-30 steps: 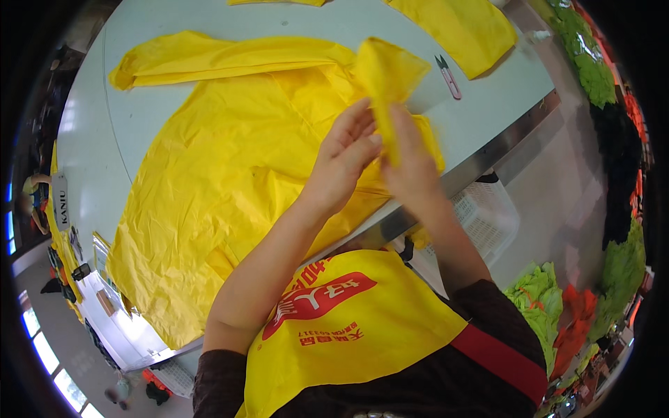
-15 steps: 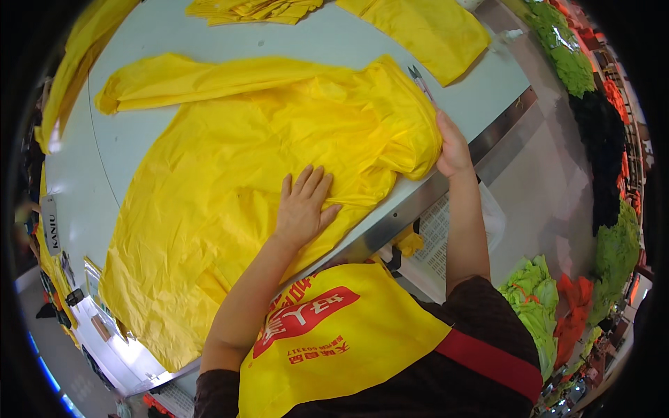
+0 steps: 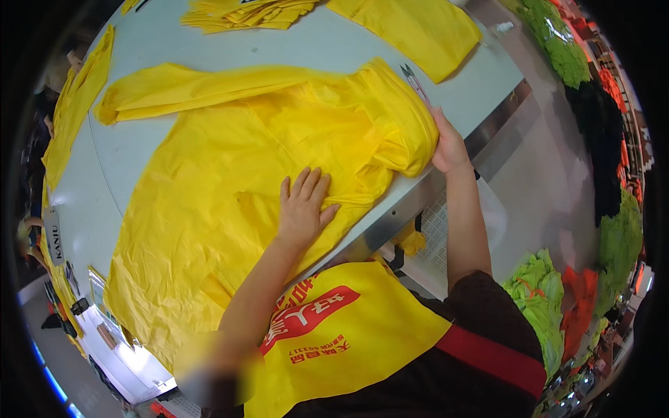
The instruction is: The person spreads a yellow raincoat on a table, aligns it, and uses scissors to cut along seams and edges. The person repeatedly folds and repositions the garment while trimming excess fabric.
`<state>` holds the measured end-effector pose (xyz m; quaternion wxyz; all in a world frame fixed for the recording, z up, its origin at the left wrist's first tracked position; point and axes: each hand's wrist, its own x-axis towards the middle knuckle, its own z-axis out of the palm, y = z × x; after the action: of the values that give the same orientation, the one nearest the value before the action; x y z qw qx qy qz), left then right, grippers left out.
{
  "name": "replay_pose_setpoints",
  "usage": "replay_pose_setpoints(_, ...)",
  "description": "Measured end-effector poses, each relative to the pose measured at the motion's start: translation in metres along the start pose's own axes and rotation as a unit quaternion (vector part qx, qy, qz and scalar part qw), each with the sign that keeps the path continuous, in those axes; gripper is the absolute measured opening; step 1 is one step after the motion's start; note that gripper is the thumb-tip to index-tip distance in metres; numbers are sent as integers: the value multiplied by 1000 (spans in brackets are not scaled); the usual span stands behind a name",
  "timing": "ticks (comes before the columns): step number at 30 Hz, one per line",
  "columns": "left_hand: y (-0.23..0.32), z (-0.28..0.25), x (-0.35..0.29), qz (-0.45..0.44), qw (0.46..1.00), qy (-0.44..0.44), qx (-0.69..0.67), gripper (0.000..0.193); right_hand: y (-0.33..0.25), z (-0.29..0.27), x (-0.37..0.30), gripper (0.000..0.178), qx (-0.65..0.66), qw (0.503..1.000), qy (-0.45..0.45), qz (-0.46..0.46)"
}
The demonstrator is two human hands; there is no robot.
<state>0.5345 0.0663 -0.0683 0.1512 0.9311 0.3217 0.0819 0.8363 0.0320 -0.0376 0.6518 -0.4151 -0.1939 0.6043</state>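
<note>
A large yellow garment of thin, wrinkled cloth lies spread over the table, one long sleeve stretching left across its top. My left hand rests flat on the cloth, fingers extended and slightly apart. At the garment's bunched, rounded right end, my right hand touches the cloth edge. Its visible fingers are stretched along that edge; some are hidden by the cloth and by the hand itself. Thread snips with pinkish handles lie on the table just beyond my right fingertips, blades pointing away.
The pale table ends in a metal edge to the right. Folded yellow cloth and a fanned yellow stack lie at the back. Green bundles and a red bundle sit beyond the table. Other people's hands show at far left.
The view has shifted slightly. Both hands keep nearly the same places on the garment. At far left, the hanging yellow cloth has moved and other people show more.
</note>
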Motion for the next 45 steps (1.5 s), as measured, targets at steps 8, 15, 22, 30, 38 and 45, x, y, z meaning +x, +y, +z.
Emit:
replay_pose_setpoints(8, 0, 5, -1, 5, 1000, 12, 15, 52, 6, -18, -4, 49, -51, 997, 62, -21)
replay_pose_setpoints(15, 0, 4, -1, 8, 1000, 12, 17, 51, 11, -5, -2, 43, -245, 946, 181, -108)
replay_pose_setpoints(22, -2, 2, -3, 2, 1000, 13, -7, 51, -14, -9, 13, 35, -501, 815, 196, -213)
replay_pose_setpoints(30, -17, -23, -12, -13, 986, 58, -159, 51, -23, 20, 11, 46, -769, 563, 169, -250)
replay_pose_setpoints(38, -84, -35, -131, -313, 943, 78, 81, 65, 6, 94, 49, 42, -924, 375, 79, -12)
replay_pose_setpoints(45, -83, -37, -126, -296, 949, 89, 65, 69, 137, 302, 161, 38, -635, 615, -196, -424)
